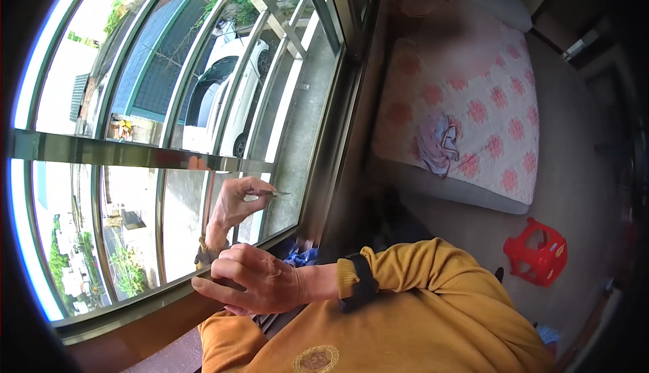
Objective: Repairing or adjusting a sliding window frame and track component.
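My left hand [233, 207] is raised in front of the barred window [138, 153]. Its thumb and fingers pinch a small, thin, dark tool [269, 193] with a narrow tip pointing right; its exact kind is too small to tell. A band [202, 252] circles that wrist. Closer to me, my right hand [253, 280] crosses in from the right, beside the window's lower frame and below the left wrist. Its fingers are curled, and whatever they hold, if anything, is hidden. A dark band [360, 280] wraps the right cuff of my mustard sweater.
Blue cloth [301, 257] lies by the window sill. To the right stands a bed with a floral cover [497, 126] and a crumpled cloth [441, 144] on it. A red plastic stool [539, 254] is on the floor. Outside is a white car [236, 119].
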